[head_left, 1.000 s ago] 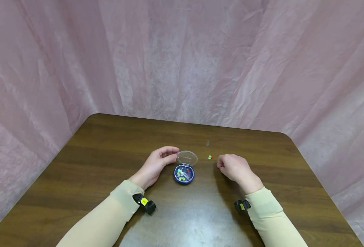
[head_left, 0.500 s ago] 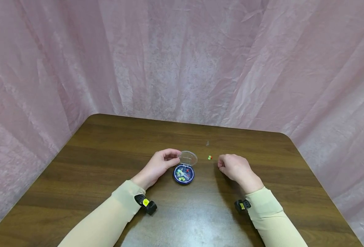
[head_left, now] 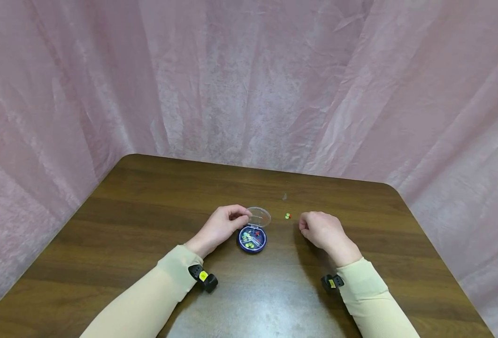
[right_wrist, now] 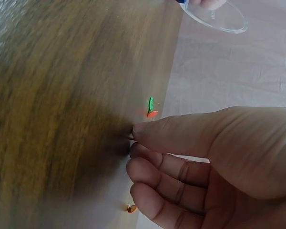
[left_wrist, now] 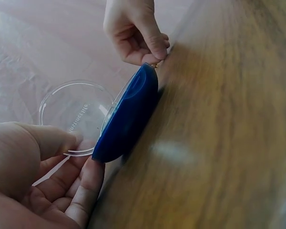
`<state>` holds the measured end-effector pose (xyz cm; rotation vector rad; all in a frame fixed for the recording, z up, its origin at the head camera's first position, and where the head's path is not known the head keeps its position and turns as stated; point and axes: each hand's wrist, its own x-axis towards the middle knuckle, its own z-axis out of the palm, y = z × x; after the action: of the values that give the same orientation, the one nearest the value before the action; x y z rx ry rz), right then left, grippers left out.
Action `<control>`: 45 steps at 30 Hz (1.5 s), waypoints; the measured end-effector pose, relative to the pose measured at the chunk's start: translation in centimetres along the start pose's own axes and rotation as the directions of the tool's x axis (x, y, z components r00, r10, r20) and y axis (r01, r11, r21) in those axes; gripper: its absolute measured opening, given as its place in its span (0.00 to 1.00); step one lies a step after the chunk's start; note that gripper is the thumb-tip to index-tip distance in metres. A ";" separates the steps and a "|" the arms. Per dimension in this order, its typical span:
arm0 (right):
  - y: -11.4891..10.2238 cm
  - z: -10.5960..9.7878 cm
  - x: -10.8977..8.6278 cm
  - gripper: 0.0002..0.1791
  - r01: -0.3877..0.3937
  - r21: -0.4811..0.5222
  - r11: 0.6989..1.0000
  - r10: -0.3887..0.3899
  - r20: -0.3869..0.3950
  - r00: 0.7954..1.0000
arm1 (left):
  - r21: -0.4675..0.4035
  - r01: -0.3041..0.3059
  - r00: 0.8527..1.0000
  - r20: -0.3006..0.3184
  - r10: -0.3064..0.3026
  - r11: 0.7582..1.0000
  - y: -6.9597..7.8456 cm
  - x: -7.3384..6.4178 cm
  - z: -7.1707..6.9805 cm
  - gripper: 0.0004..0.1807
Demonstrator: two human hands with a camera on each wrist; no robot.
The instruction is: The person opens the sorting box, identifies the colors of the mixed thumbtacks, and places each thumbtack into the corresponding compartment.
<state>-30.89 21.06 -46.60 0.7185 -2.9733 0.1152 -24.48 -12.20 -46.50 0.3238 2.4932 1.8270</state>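
Note:
In the head view, a round blue case (head_left: pixel 252 240) lies on the table with its clear lid (head_left: pixel 259 217) hinged up. Its compartments hold several small green, yellowish and red pieces. My left hand (head_left: pixel 220 226) pinches the lid's left rim between thumb and fingers; other fingers lie by the blue base in the left wrist view. To the right, my right hand (head_left: pixel 322 230) rests with curled fingers, thumb close to the index fingertip. A thin dark sliver shows there in the right wrist view; whether it is held is unclear. A green piece (right_wrist: pixel 150 104) and an orange-red piece (right_wrist: pixel 153 114) lie beside the thumb.
Another tiny orange piece (right_wrist: pixel 131 208) lies by the lower fingertips in the right wrist view. The brown wooden table (head_left: pixel 168 188) has rounded far corners, with a pink curtain (head_left: pixel 240 84) behind it. A small pale mark (head_left: pixel 284 196) shows beyond the loose pieces.
My left hand has shifted slightly right, and its thumb has come onto the lid's rim. The right hand stays nearly in place.

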 end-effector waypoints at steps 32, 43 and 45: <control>-7.4 -8.4 -1.8 0.05 -0.030 0.821 0.570 0.028 0.017 0.999 | -0.040 0.014 1.000 0.013 -0.014 0.999 0.3 0.1 -0.1 0.08; -8.9 -10.3 -2.8 0.11 -0.100 0.932 -0.348 -0.228 0.019 0.973 | -0.059 0.023 1.000 0.003 -0.022 0.998 0.4 0.1 0.0 0.08; -9.2 -10.7 -3.1 0.12 -0.132 0.890 -0.437 -0.289 0.000 0.957 | -0.066 0.027 1.000 0.000 -0.027 0.997 0.3 0.1 0.0 0.08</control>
<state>-23.33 15.30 -35.78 0.9146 -1.7850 3.1578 -24.56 -12.08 -46.16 0.2846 2.4194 1.8946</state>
